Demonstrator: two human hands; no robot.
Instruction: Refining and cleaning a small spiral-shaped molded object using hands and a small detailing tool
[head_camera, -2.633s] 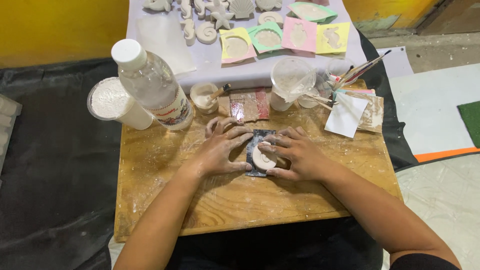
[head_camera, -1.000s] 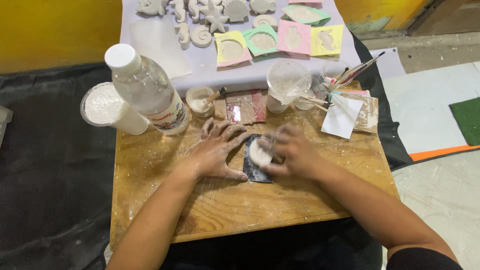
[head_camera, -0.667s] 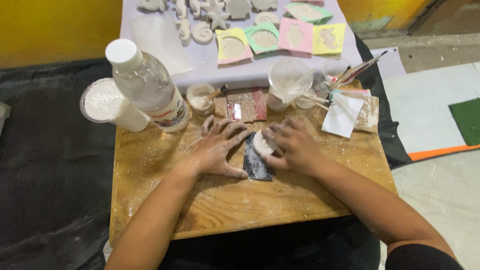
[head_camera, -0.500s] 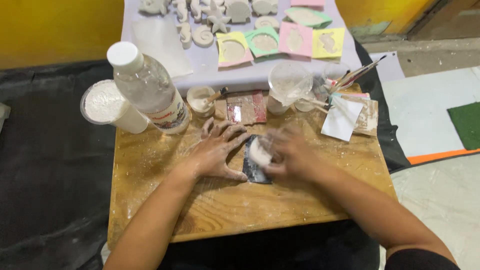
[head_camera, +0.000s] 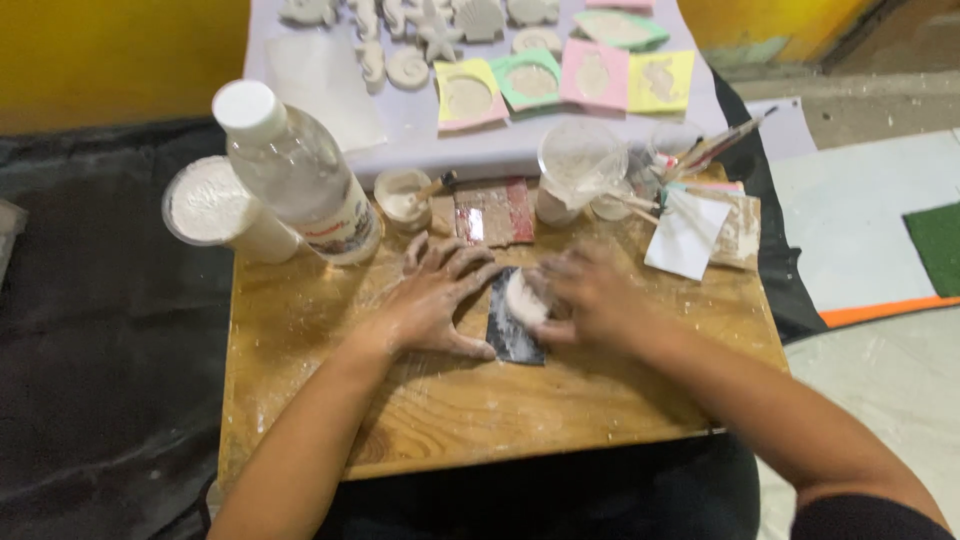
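Observation:
A dark sheet of sandpaper (head_camera: 510, 335) lies on the dusty wooden board (head_camera: 480, 410). My left hand (head_camera: 432, 300) lies flat on the board with spread fingers, pressing the sheet's left edge. My right hand (head_camera: 590, 298) grips a small round white plaster piece (head_camera: 522, 297) and holds it down on the sheet. Both hands are dusted with white powder.
A clear plastic bottle (head_camera: 295, 175) and a cup of white powder (head_camera: 215, 205) stand at the back left. A small cup (head_camera: 402, 192), a plastic cup (head_camera: 575, 165), brushes (head_camera: 715, 150) and folded paper (head_camera: 690, 235) crowd the back. Plaster casts and coloured moulds (head_camera: 530, 80) lie beyond.
My right hand has slid the plaster piece back and forth over the sandpaper, ending slightly left. The left hand has stayed pressed on the sheet.

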